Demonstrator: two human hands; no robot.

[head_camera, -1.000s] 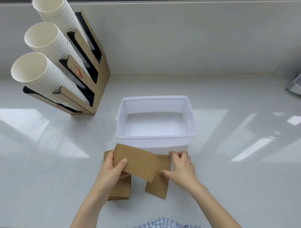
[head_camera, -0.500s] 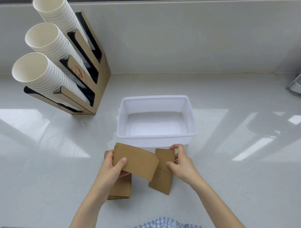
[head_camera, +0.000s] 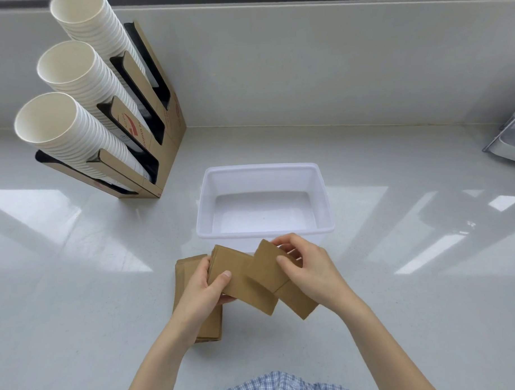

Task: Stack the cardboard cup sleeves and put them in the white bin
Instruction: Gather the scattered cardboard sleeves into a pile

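**Loose sleeve lifted onto the hand-held stack**

The left hand [head_camera: 205,287] grips a thin stack of sleeves [head_camera: 239,280] just near of the white bin [head_camera: 265,234], thumb pressed on the top face and fingers curled underneath. The right hand [head_camera: 307,270] pinches a single sleeve [head_camera: 266,267] between thumb and fingers, and its left part overlaps the right end of the stack. Half a second ago this sleeve sat lower and further right, partly tucked behind the stack with its far edge at the bin wall; now it lies above the stack, tilted, with its far corner just short of the bin rim. The right hand has moved left and nearer the left hand, so the two are now close together over the sleeves.

A third pile of sleeves [head_camera: 184,273] lies flat on the countertop [head_camera: 79,303] beneath the left hand, in the same place as before. The bin holds nothing visible and sits where it was, at the centre of the counter. At far left a cardboard cup holder [head_camera: 167,145] carries three slanted rows of white paper cups [head_camera: 73,137], unchanged. A checked garment [head_camera: 274,386] shows at the near edge
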